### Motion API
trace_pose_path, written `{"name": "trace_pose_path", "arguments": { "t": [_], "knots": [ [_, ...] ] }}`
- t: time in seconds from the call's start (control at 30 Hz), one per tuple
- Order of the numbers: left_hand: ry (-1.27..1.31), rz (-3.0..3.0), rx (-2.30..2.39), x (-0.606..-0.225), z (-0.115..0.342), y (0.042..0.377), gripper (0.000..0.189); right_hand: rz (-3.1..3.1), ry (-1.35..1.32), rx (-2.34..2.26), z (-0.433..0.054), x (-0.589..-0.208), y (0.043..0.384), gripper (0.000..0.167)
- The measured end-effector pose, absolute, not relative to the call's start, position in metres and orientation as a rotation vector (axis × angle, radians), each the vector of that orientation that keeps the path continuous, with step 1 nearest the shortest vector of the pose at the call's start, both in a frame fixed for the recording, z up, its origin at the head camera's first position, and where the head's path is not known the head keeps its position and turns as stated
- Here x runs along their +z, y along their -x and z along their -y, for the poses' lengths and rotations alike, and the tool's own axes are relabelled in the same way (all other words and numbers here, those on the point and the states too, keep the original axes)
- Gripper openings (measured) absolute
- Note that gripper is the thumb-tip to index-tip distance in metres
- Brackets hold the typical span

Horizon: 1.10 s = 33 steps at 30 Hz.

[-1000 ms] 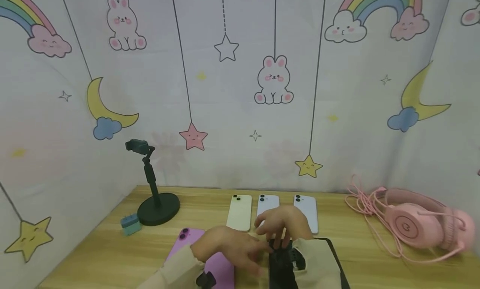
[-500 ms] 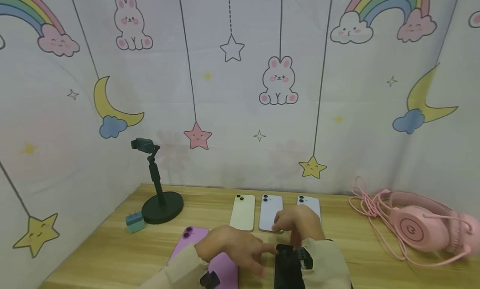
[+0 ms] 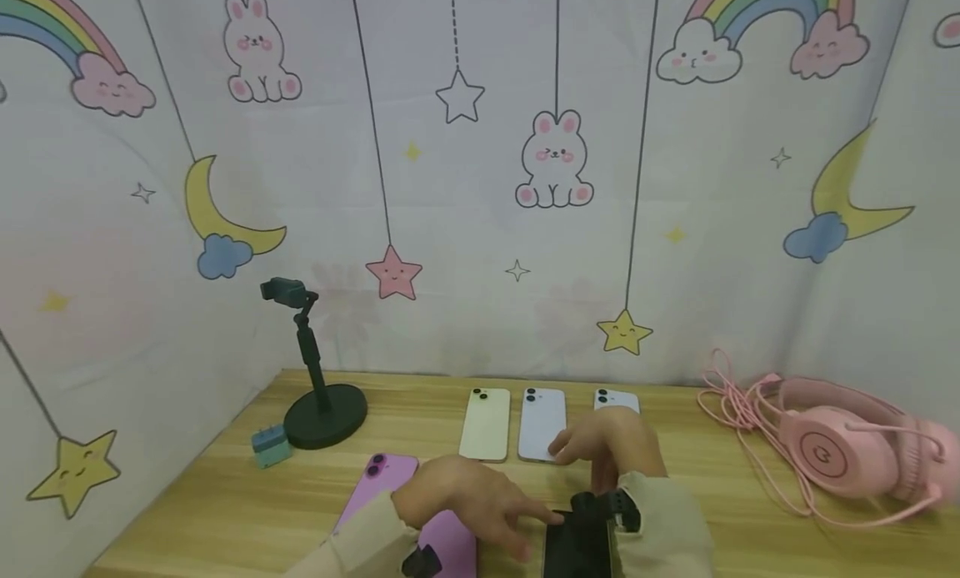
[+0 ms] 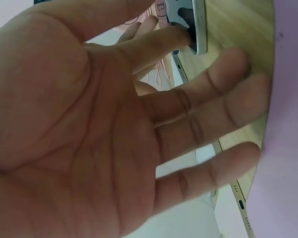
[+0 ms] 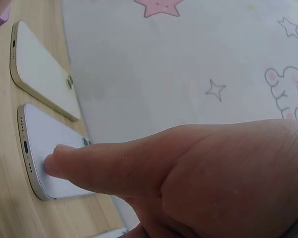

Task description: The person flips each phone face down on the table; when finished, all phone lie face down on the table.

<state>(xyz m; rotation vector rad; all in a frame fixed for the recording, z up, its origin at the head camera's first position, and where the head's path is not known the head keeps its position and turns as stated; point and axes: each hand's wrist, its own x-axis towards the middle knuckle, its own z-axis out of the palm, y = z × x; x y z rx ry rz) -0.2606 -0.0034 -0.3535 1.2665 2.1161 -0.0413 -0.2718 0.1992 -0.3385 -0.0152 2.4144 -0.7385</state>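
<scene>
My left hand (image 3: pixel 480 507) spans the gap between a purple phone (image 3: pixel 450 545) and a black-faced phone (image 3: pixel 573 549), its index finger reaching the black-faced phone's far left corner. In the left wrist view the other fingers are spread beside the purple phone (image 4: pixel 290 129), holding nothing. My right hand (image 3: pixel 615 436) is just beyond the black-faced phone. One outstretched digit lies over the lower end of a pale blue phone (image 5: pixel 59 148); firm contact cannot be told. Its remaining fingers are mostly hidden. The right wrist and its camera cover part of the black-faced phone.
A cream phone (image 3: pixel 486 424) lies left of the pale blue one. Another pale phone (image 3: pixel 617 400) is partly behind my right hand. Pink headphones (image 3: pixel 840 453) with a coiled cable are at right. A black stand (image 3: pixel 325 415) and a small teal block (image 3: pixel 272 447) are at left.
My right hand has shifted right and towards me, away from the black-faced phone's far edge. That edge now shows lower in view. The left index finger stays by its corner.
</scene>
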Motion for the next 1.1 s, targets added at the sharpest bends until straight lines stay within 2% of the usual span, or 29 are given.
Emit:
{"name": "trace_pose_path", "arguments": {
  "t": [0.2,0.47,0.77,0.93,1.1],
  "knots": [
    [-1.193,-2.268,-0.152,-0.353,0.005,0.254,0.055,-2.406,0.050,-0.744,-0.203,-0.341,0.273,0.039],
    [-1.091,-2.377,-0.134,-0.360,0.006,0.256,0.074,-2.383,0.021,-0.791,-0.189,-0.344,0.273,0.041],
    [-1.287,-2.258,0.028,-0.354,0.007,0.261,0.078,-2.353,0.047,-0.857,-0.182,-0.346,0.277,0.048],
    [-1.283,-2.244,0.110,-0.351,0.007,0.259,0.082,-2.349,0.051,-0.882,-0.182,-0.352,0.280,0.056],
    [-1.209,-2.290,0.193,-0.354,0.006,0.258,0.084,-2.320,0.072,-0.947,-0.183,-0.356,0.282,0.054]
  ]
}}
